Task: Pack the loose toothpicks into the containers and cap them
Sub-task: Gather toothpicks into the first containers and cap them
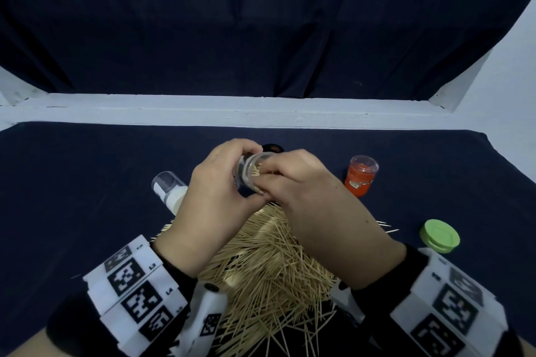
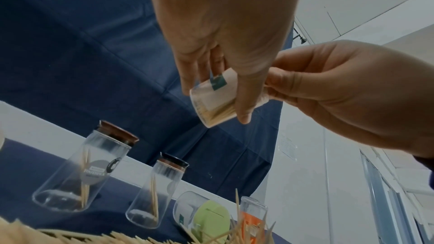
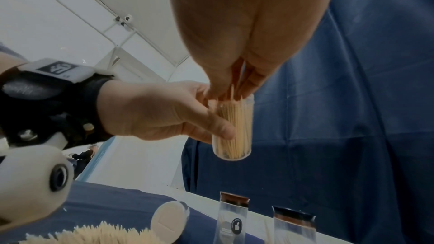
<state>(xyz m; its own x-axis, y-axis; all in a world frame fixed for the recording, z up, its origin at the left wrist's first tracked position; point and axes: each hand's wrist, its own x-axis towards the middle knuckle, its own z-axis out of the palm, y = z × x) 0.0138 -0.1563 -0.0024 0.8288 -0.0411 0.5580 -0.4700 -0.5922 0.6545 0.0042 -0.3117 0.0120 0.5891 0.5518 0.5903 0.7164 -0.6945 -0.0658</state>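
My left hand [image 1: 240, 174] grips a small clear container [image 1: 251, 175] above the table, its mouth tilted toward my right hand. The container [image 3: 234, 127] is nearly full of toothpicks. My right hand [image 1: 269, 172] pinches a bunch of toothpicks [image 3: 232, 90] at the container's mouth, their ends inside it. A large pile of loose toothpicks [image 1: 269, 269] lies on the dark cloth below both wrists. In the left wrist view the container [image 2: 216, 99] shows a teal label between my fingers.
A white-capped container [image 1: 169, 188] lies on its side at the left. An orange container [image 1: 361, 175] stands at the right, a green-lidded one [image 1: 439, 236] nearer right. Two glass jars with dark caps [image 2: 82, 170] [image 2: 157, 192] stand behind, each holding a few toothpicks.
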